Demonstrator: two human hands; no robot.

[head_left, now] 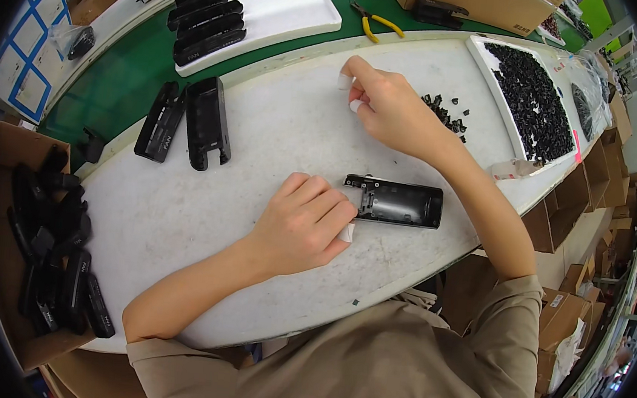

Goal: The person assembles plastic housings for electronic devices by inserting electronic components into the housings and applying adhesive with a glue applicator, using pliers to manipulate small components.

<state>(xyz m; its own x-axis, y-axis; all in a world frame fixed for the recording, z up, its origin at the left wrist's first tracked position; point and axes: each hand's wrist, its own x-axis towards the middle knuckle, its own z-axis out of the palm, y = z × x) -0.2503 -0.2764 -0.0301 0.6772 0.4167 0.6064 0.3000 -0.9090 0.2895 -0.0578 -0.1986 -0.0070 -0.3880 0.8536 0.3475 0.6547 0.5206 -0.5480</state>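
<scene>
A black plastic housing half (401, 204) lies hollow side up on the white work surface in front of me. My left hand (305, 220) is closed on its left end, with the fingertips partly hidden. Farther off, my right hand (387, 106) hovers above the surface with thumb and forefinger curled toward each other; whatever they may pinch is too small to make out. White covers wrap some fingertips on both hands. Beside the right wrist lies a loose heap of small black parts (447, 118). Two more black housing pieces, one closed (161, 121) and one hollow (208, 123), rest to the left.
A white tray of small black parts (527, 104) stands at the right. Yellow-handled cutters (374, 26) lie at the back, near a cardboard box (479, 5). Several black housings sit on a white foam tray (296, 23). At the left, a carton (0, 247) holds more housings.
</scene>
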